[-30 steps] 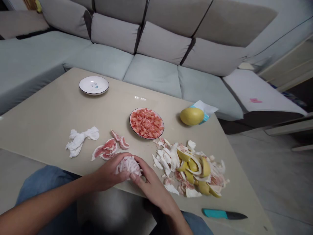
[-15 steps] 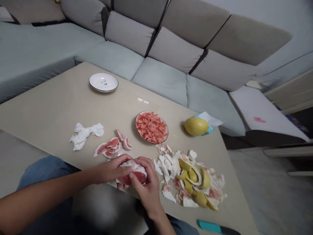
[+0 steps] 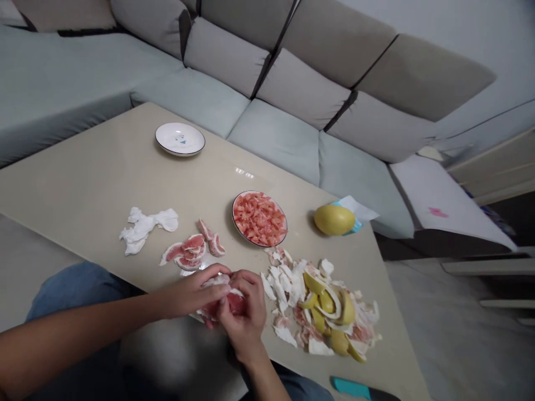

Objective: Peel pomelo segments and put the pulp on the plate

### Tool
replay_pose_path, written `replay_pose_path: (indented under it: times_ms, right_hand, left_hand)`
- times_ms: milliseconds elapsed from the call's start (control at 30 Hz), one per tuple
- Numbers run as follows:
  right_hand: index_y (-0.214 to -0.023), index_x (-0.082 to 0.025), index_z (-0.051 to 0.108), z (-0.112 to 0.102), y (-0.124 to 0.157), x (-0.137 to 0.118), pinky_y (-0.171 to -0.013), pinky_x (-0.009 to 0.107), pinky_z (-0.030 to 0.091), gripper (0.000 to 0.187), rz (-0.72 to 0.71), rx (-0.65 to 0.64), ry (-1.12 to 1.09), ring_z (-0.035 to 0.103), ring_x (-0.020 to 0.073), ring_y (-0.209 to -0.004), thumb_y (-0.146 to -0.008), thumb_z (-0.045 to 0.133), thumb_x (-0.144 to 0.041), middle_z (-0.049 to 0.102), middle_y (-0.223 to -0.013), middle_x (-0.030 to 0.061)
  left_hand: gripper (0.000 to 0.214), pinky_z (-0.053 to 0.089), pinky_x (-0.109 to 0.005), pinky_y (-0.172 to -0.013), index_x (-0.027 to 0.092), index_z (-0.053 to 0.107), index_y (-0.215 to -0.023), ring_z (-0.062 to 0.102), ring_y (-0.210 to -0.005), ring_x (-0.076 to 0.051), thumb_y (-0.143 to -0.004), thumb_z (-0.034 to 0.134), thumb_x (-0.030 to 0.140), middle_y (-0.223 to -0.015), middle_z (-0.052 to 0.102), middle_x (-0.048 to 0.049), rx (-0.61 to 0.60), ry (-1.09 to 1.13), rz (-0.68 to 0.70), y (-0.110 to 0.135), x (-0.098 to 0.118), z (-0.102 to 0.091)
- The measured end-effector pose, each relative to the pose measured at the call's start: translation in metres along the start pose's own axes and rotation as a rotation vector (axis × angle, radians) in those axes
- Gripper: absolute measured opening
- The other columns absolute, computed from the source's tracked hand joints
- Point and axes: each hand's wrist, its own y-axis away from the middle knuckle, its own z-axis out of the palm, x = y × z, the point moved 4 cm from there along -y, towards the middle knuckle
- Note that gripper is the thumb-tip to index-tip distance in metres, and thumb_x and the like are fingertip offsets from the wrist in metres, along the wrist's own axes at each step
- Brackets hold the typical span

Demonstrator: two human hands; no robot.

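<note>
Near the table's front edge, my left hand [image 3: 194, 289] and my right hand [image 3: 248, 314] are both closed around a peeled red pomelo piece [image 3: 237, 303]. Its red flesh shows between the thumbs, with white membrane on top; the fingers hide much of it. Just beyond my left hand lie several pomelo segments [image 3: 193, 253], still edged in white. Farther back, small bits of red pulp [image 3: 259, 217] fill a dark-rimmed plate [image 3: 234, 221]. To the right of my right hand spreads a heap of yellow rind [image 3: 340, 306] and white pith [image 3: 288, 284].
A crumpled white tissue [image 3: 144, 229] lies at left, and another plate [image 3: 180, 135] stands at the back. On the right, a whole yellow pomelo [image 3: 334, 219] rests against a tissue pack [image 3: 358, 211]. A teal-handled knife [image 3: 351, 387] lies near the front right edge.
The view has shifted slightly. My right hand's fingers have curled in closer around the pomelo piece, and less of its white membrane shows. The things on the table have stayed put.
</note>
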Motion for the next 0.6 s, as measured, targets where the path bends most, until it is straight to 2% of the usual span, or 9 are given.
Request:
replay_pose_path:
  times_ms: [133,367,467,600]
  right_hand:
    - [-0.083,-0.024,0.054,0.007,-0.012,-0.006,-0.072,0.036,0.047,0.015,0.045,-0.013,-0.032,0.055,0.0213,-0.081,-0.072,0.057,-0.013,0.054,-0.086,0.0027]
    - [-0.082,-0.025,0.055,0.01,-0.03,-0.027,-0.072,0.037,0.048,0.014,-0.019,-0.035,-0.086,0.057,0.0216,-0.08,-0.073,0.056,-0.014,0.057,-0.085,0.0027]
    - [-0.083,-0.025,0.055,0.01,-0.034,-0.033,-0.073,0.039,0.049,0.015,-0.046,-0.045,-0.105,0.058,0.0228,-0.082,-0.073,0.057,-0.014,0.056,-0.085,0.0033]
    - [-0.084,-0.026,0.056,0.011,-0.04,-0.039,-0.074,0.04,0.049,0.018,-0.092,-0.059,-0.123,0.057,0.0231,-0.084,-0.073,0.058,-0.012,0.055,-0.086,0.0032]
  left_hand:
    - [0.036,0.052,-0.022,-0.046,0.021,0.054,-0.111,0.059,-0.056,-0.012,-0.089,0.055,0.05,-0.077,0.06,0.0011,0.085,0.001,0.106,0.001,0.001,-0.001]
    - [0.033,0.049,-0.021,-0.039,0.02,0.058,-0.1,0.057,-0.048,-0.012,-0.09,0.052,0.051,-0.071,0.057,0.0017,0.14,-0.013,0.172,0.013,0.016,-0.001]
    - [0.032,0.047,-0.021,-0.038,0.021,0.058,-0.102,0.056,-0.047,-0.012,-0.09,0.052,0.051,-0.068,0.056,0.0025,0.133,-0.009,0.15,0.017,0.023,-0.002]
    - [0.036,0.047,-0.021,-0.039,0.023,0.057,-0.115,0.057,-0.048,-0.012,-0.09,0.051,0.049,-0.074,0.061,0.0007,0.122,-0.037,0.148,0.019,0.032,-0.003]
